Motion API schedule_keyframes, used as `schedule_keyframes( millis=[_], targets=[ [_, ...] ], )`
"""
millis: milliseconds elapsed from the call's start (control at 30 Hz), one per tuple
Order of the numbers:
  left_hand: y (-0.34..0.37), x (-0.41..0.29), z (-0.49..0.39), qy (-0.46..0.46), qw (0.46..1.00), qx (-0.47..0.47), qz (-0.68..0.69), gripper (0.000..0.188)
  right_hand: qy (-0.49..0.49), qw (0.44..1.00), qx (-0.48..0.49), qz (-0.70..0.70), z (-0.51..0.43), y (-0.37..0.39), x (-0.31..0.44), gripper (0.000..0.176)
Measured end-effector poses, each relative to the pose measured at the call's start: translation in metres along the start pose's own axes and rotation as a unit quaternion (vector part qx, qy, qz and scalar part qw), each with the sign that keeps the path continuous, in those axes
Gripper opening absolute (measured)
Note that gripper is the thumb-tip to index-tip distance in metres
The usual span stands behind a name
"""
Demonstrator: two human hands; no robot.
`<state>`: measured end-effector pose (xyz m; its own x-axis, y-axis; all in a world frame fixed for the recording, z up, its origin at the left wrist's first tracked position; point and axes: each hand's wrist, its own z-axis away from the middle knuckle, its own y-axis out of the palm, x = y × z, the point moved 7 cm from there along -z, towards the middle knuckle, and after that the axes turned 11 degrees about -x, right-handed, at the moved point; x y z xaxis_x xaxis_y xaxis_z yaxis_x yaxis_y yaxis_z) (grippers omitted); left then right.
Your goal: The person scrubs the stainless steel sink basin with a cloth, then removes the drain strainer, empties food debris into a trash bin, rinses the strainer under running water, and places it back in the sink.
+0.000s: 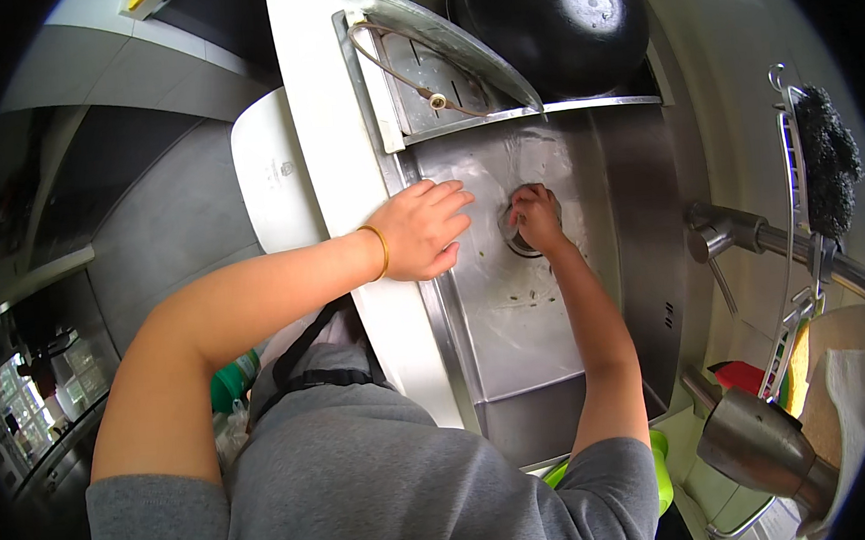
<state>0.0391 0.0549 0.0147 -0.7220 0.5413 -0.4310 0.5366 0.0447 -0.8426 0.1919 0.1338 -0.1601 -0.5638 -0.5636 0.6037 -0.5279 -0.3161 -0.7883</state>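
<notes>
Below me is a stainless steel sink basin [514, 354] with small dark scraps on its wet floor. My right hand [538, 217] reaches down to the round drain [523, 247], its fingers bent at the drain's opening; whether they grip anything is hidden. My left hand [424, 231], with a gold-coloured bangle [381, 252] at the wrist, is over the basin's near rim beside the white counter edge [398, 310]. Its fingers are slightly spread and hold nothing that shows.
A glass lid [454, 35] leans over a metal tray [418, 60] beside an upturned black wok [558, 28]. A faucet [746, 229], a wire rack [786, 170] with a dark scouring pad [829, 159] and a metal spout [760, 435] line the right side.
</notes>
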Motion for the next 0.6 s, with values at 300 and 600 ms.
schedule_keyframes(
  millis=[300, 600],
  targets=[
    [0.0, 0.0, 0.0, 0.002, 1.0, -0.006, 0.002, 0.026, 0.121, 0.954, -0.238, -0.135, -0.029, -0.09, -0.045, 0.026],
    [0.0, 0.002, -0.001, -0.007, 1.0, -0.007, -0.002, 0.027, 0.178, 0.949, -0.258, 0.038, -0.086, -0.039, -0.134, 0.045]
  ],
)
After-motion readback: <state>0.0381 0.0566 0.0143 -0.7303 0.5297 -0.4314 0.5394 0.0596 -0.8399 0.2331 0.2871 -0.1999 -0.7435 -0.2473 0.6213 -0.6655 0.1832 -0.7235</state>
